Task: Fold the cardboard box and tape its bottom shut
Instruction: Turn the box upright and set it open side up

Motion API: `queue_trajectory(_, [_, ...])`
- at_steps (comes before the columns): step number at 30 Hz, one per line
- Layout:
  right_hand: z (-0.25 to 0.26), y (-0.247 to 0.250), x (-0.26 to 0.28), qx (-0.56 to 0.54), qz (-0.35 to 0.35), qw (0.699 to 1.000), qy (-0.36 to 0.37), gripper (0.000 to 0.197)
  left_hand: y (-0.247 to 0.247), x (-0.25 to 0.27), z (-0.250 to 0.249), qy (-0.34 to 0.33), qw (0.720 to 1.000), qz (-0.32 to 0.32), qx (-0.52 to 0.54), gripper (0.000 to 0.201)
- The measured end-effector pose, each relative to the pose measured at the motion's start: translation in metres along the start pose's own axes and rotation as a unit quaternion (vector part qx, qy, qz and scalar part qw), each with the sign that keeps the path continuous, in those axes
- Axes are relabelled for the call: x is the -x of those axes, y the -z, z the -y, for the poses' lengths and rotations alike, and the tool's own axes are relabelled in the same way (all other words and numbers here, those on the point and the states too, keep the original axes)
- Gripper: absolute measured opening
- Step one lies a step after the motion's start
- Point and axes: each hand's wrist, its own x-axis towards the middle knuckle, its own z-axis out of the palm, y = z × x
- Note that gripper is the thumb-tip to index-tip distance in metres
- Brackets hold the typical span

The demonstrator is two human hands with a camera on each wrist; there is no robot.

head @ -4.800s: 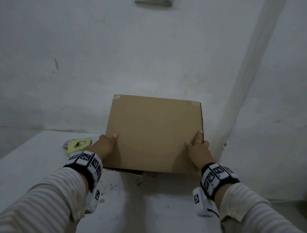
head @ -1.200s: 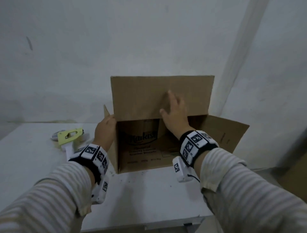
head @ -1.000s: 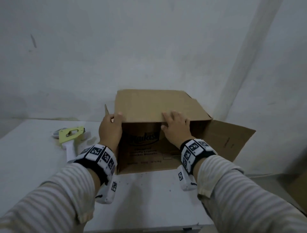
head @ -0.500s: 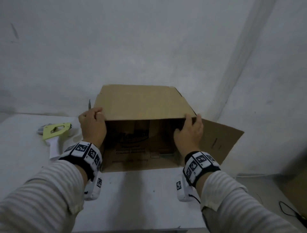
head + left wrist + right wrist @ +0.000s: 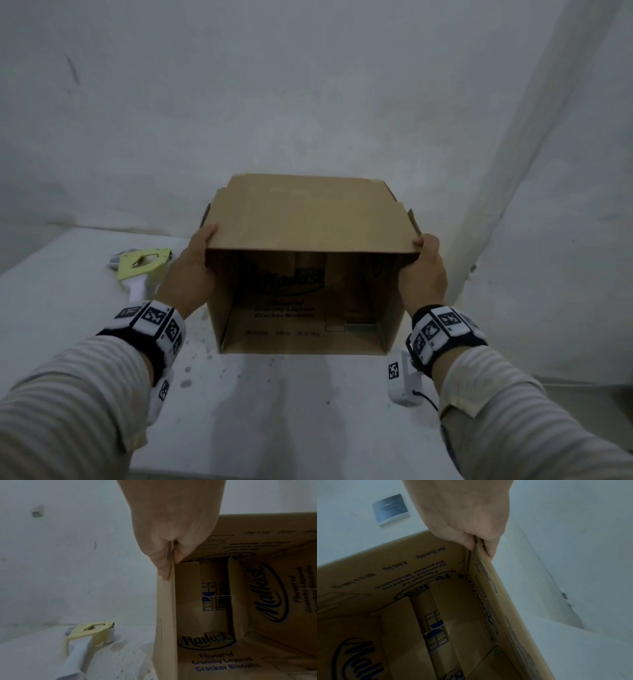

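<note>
so the cardboard box (image 5: 310,263) lies on its side on the white table (image 5: 274,411), open mouth facing the person, folded flaps on the far end toward the wall; left hand (image 5: 191,274) and right hand (image 5: 423,274) each pinch a near top corner, thumb inside, fingers outside; tape dispenser (image 5: 142,270) sits just left, nearer the left hand, room to tip it forward looks tight

Both arms reach forward, sleeves striped, wrists banded. Left hand (image 5: 191,274) pinches the cardboard box's (image 5: 308,212) upper left corner; right hand (image 5: 423,274) pinches its upper right corner.
</note>
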Motion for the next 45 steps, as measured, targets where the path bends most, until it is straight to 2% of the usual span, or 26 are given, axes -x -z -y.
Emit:
queue_trajectory(3, [-0.001,0.003,-0.006,0.018,0.010,1.000,-0.005,0.046,0.002,-0.003,0.002,-0.017,0.999,0.010,-0.045,0.066])
queue_trajectory(6, [0.002,0.012,-0.008,0.012,0.024,1.000,0.001,0.047,0.010,-0.012,-0.005,0.000,0.997,0.007,-0.073,0.067])
queue_trajectory(12, [0.027,0.037,-0.021,-0.026,-0.017,0.999,0.030,0.042,0.039,-0.051,-0.030,-0.004,0.994,0.005,-0.111,0.056])
queue_trajectory(16, [0.040,0.051,-0.037,-0.055,0.000,0.998,0.020,0.055,0.058,-0.076,-0.056,0.009,0.991,0.015,-0.135,0.049])
queue_trajectory(19, [0.040,0.054,-0.040,0.031,0.072,0.996,0.049,0.051,0.059,-0.084,-0.061,0.018,0.991,0.024,-0.133,0.060])
queue_trajectory(21, [0.036,0.051,-0.034,0.106,0.131,0.984,0.049,0.065,0.052,-0.082,-0.056,0.009,0.992,0.020,-0.126,0.077])
queue_trajectory(23, [0.029,0.043,-0.023,0.159,0.176,0.971,0.004,0.080,0.041,-0.072,-0.047,-0.012,0.996,0.018,-0.088,0.084])
queue_trajectory(26, [0.015,0.031,-0.001,0.183,0.171,0.967,-0.044,0.083,0.027,-0.049,-0.033,-0.042,0.997,0.010,-0.065,0.084])
queue_trajectory(29, [0.002,0.023,0.010,0.155,0.155,0.975,-0.043,0.083,0.020,-0.029,-0.021,-0.016,0.992,0.012,-0.122,0.092])
queue_trajectory(34, [0.010,0.030,0.009,0.175,0.166,0.970,-0.039,0.085,0.024,-0.022,-0.023,0.002,0.994,0.023,-0.105,0.092])
queue_trajectory(40, [0.022,0.045,0.002,0.189,0.127,0.973,0.022,0.072,0.043,-0.038,-0.024,0.001,0.997,0.001,-0.078,0.084])
queue_trajectory(43, [0.023,0.045,0.003,0.230,0.192,0.954,0.023,0.048,0.045,-0.041,-0.016,0.022,0.999,0.041,-0.028,0.081])
queue_trajectory(45, [0.020,0.040,0.008,0.252,0.231,0.940,0.008,0.043,0.042,-0.034,-0.011,0.025,0.995,0.088,-0.025,0.077])
